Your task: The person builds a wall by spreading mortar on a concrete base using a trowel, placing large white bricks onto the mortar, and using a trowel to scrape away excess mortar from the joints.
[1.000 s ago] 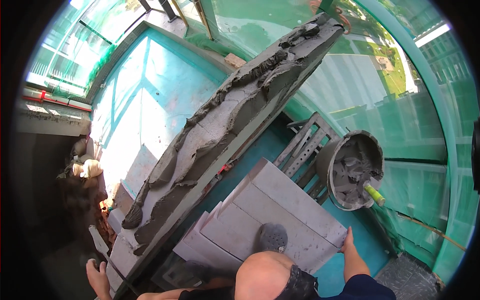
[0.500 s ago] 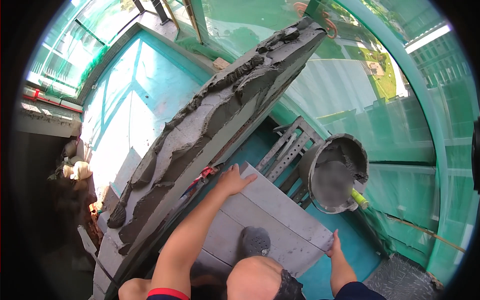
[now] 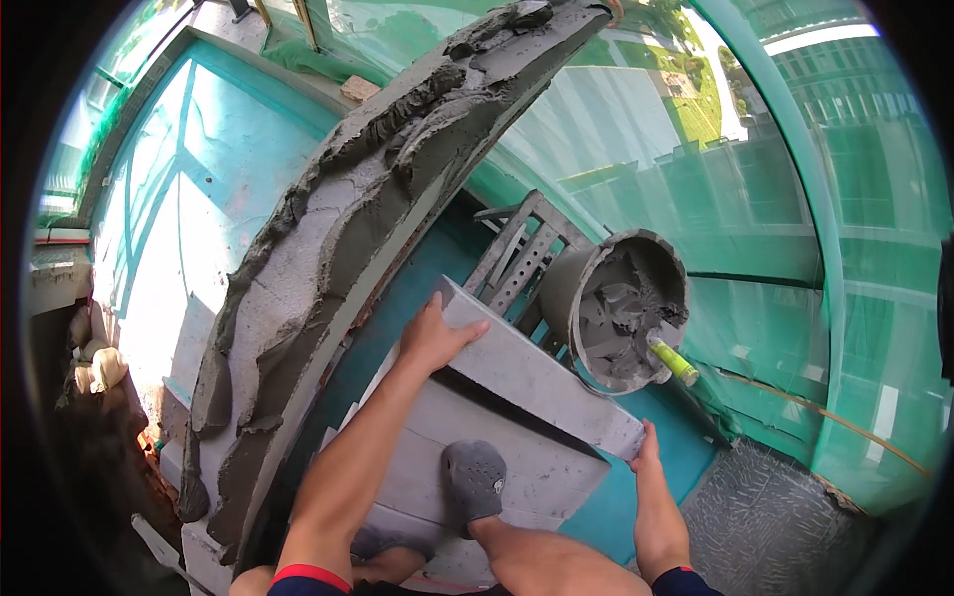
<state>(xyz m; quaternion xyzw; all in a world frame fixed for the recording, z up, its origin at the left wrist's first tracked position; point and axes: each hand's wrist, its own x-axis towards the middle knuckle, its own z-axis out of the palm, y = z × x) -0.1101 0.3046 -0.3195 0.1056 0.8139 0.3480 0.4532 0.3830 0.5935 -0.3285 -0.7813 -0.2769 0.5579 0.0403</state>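
I hold a long grey building block [image 3: 545, 370] between my two hands, tilted up off the pale blocks [image 3: 537, 467] beneath it, with a dark gap along its near side. My left hand [image 3: 434, 336] is closed round its left end, the thumb over the top. My right hand [image 3: 646, 447] grips the right end, its fingers partly hidden. To the left runs a wall [image 3: 298, 298] whose top carries thick, uneven ridges of wet grey mortar [image 3: 348, 238]. Just beyond the block stands a bucket [image 3: 568, 293] of mortar, with a yellow-green handle [image 3: 674, 361] leaning in it.
A perforated metal stand [image 3: 524, 263] is beside the bucket. My foot in a grey clog [image 3: 475, 477] rests on the stacked blocks. Green netting [image 3: 745, 328] closes off the right side. Beyond the wall lies a turquoise floor [image 3: 238, 109]; a flat metal tool [image 3: 159, 546] is at lower left.
The block has come up off the stack between my hands, opening a gap below. My foot shows more fully on the stack. The whole view has shifted, with the wall now further left.
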